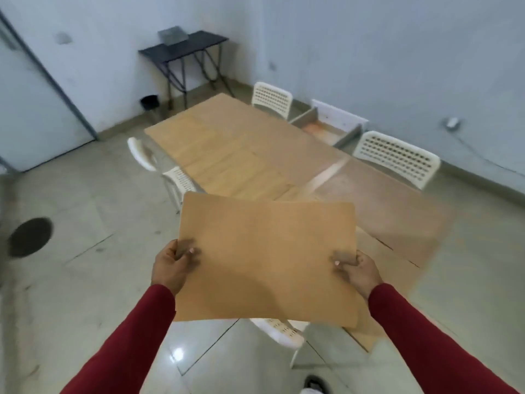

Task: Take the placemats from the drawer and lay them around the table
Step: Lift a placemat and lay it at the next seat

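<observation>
**Holding 1 Placemat Above the Floor, Short of the Worktop**

Gripping the tan placemat by its 2 side edges, both hands keep it roughly flat in the air in front of the person. The left hand pinches the left edge, thumb on the top face and the remaining fingers hidden beneath. The right hand pinches the right edge in the same manner, thumb on top. Both forearms wear dark red sleeves.

The placemat hangs over the tiled floor and overlaps the near end of the wooden worktop in the view; it is not resting on the worktop. Whether the held item is 1 sheet or several stacked cannot be told.

The drawer stands pulled out on the far right side of the worktop, and an orange-brown surface shows inside it. A paler rectangular area lies on the near right part of the worktop, blurred.

White perforated chairs stand around the worktop: 2 on the far right side, 2 on the left side, and 1 partly hidden under the placemat. A small black side table carrying a grey box stands against the far wall.
</observation>
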